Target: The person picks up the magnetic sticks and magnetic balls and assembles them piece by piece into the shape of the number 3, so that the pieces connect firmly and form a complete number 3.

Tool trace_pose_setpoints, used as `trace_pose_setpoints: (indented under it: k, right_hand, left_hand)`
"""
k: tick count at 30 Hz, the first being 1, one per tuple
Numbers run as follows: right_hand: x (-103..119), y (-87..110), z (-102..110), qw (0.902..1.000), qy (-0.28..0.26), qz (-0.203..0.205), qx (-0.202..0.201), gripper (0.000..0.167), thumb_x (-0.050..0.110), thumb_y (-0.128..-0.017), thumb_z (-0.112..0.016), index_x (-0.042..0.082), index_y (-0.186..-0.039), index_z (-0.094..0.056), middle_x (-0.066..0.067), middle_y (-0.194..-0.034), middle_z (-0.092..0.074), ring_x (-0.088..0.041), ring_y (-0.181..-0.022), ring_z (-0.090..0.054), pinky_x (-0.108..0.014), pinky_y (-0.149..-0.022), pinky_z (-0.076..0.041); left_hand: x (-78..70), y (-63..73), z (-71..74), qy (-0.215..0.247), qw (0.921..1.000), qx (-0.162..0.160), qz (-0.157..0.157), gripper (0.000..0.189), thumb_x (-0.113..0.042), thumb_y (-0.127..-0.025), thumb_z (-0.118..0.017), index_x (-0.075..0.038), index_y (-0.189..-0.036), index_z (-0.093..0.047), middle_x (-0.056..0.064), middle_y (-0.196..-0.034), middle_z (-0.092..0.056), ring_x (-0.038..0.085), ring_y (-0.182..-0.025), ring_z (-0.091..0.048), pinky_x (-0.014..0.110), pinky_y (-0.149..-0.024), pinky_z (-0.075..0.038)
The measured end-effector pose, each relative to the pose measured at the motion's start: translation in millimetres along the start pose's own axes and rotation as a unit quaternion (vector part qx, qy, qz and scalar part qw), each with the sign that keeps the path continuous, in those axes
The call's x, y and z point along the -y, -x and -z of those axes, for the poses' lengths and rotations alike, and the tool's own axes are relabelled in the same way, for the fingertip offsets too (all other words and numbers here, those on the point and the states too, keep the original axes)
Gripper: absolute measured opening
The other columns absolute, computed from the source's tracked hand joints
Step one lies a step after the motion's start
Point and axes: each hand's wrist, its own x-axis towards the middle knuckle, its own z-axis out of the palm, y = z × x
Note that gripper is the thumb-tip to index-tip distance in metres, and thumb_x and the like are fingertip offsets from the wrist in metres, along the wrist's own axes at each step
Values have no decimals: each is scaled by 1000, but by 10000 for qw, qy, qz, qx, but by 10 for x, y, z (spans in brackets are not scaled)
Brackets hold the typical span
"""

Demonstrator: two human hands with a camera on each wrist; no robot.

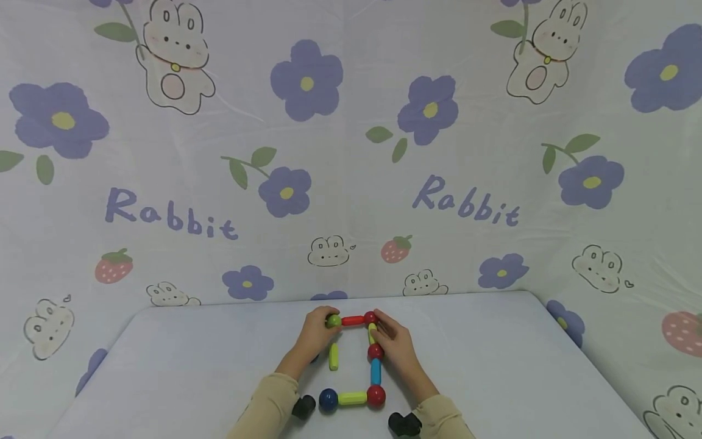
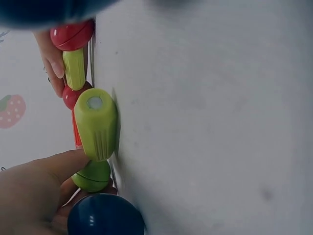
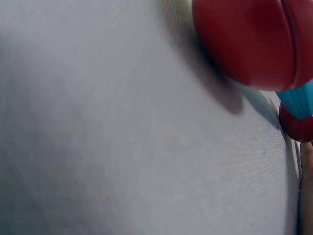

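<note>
In the head view, my left hand [image 1: 314,334] pinches a light green ball [image 1: 334,321] at the far left corner of a ball-and-stick frame. A yellow-green magnetic stick [image 2: 98,122] points toward me from that ball, its near end free with a metal disc showing. My right hand [image 1: 399,344] is at the far right corner, fingers at a red ball [image 1: 370,317] and thumb over a second yellow-green stick [image 1: 372,332]. A red stick [image 1: 353,320] spans the two far corners. Down the right side run another red ball [image 1: 375,352], a blue stick [image 1: 375,372] and a nearer red ball [image 1: 376,396].
Along the near side, a yellow-green stick [image 1: 352,399] joins that red ball to a dark blue ball [image 1: 328,400]. Another dark blue ball [image 2: 105,215] lies beside my left hand. Everything is on a white-covered table [image 1: 192,366] before a patterned cloth [image 1: 351,152].
</note>
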Motion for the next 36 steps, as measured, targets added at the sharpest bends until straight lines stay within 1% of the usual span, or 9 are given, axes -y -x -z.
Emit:
trace_pose_setpoints:
  k: [8, 11, 15, 17, 22, 26, 30, 34, 36]
  right_hand:
    - [-1, -3, -24, 9998, 23, -117, -150, 47, 7, -84, -62, 7, -128, -48, -3, -130, -47, -15, -119, -40, -20, -89, -36]
    - [-3, 0, -29, 9998, 26, -138, -150, 47, 7, -83, -63, 8, -128, -48, -2, -130, -47, -14, -120, -40, -19, -89, -36]
    - [4, 8, -24, 9998, 48, -145, -145, 48, 7, -83, -63, 8, -129, -48, -2, -130, -46, -15, -120, -39, -20, -89, -36]
    - [11, 12, -18, 9998, 70, -124, -135, 48, 7, -84, -62, 8, -129, -47, -3, -130, -46, -15, -120, -39, -20, -89, -36]
    - [8, 11, -5, 9998, 62, -135, -130, 48, 7, -84, -62, 7, -129, -47, -3, -131, -46, -15, -120, -39, -20, -89, -36]
    - [-7, 5, -2, 9998, 55, -144, -136, 48, 7, -83, -63, 7, -129, -48, -3, -130, -46, -15, -120, -39, -20, -88, -36]
    - [-18, 11, -4, 9998, 18, -105, -151, 48, 6, -83, -63, 7, -128, -48, -4, -130, -46, -16, -120, -40, -20, -88, -36]
    - [-14, 24, -2, 9999, -40, -8, -145, 48, 5, -83, -63, 5, -128, -48, -6, -130, -46, -18, -120, -40, -21, -88, -37]
    - [-12, 31, 1, 9999, -62, 44, -123, 48, 5, -83, -63, 5, -128, -48, -8, -130, -46, -19, -120, -40, -22, -89, -36]
  left_hand:
    - [-13, 20, 4, -194, 9997, 3, 162, 39, -10, -75, -72, -5, -112, -58, 9, -108, -56, 23, -102, -51, 36, -87, -41]
    - [-11, 50, 17, -245, 9996, -61, 143, 43, -11, -75, -73, -5, -114, -57, 9, -109, -55, 23, -102, -51, 36, -87, -41]
    - [-17, 113, 49, -377, 9989, -278, 60, 45, -16, -75, -73, -7, -116, -55, 7, -109, -54, 22, -101, -50, 36, -86, -42]
    - [-23, 149, 69, -350, 9986, -398, -26, 45, -17, -76, -73, -8, -117, -55, 6, -110, -54, 22, -102, -50, 36, -86, -41]
    - [-57, 263, 123, -44, 9982, -517, -294, 44, -16, -77, -72, -6, -117, -55, 8, -111, -54, 24, -103, -50, 36, -85, -42]
    - [-114, 358, 146, 85, 9977, -531, -405, 43, -13, -77, -72, -5, -115, -56, 8, -111, -54, 22, -102, -51, 33, -84, -43]
    - [-200, 474, 150, 73, 9977, -560, -377, 41, -12, -76, -72, -4, -112, -56, 8, -107, -56, 20, -98, -53, 30, -81, -46]
    - [-302, 590, 152, 9, 9982, -569, -196, 38, -11, -75, -73, -1, -108, -58, 9, -100, -58, 20, -90, -56, 30, -76, -48]
    - [-349, 635, 150, -61, 9986, -530, -15, 37, -12, -74, -73, 0, -106, -58, 9, -97, -58, 19, -88, -56, 30, -74, -48]
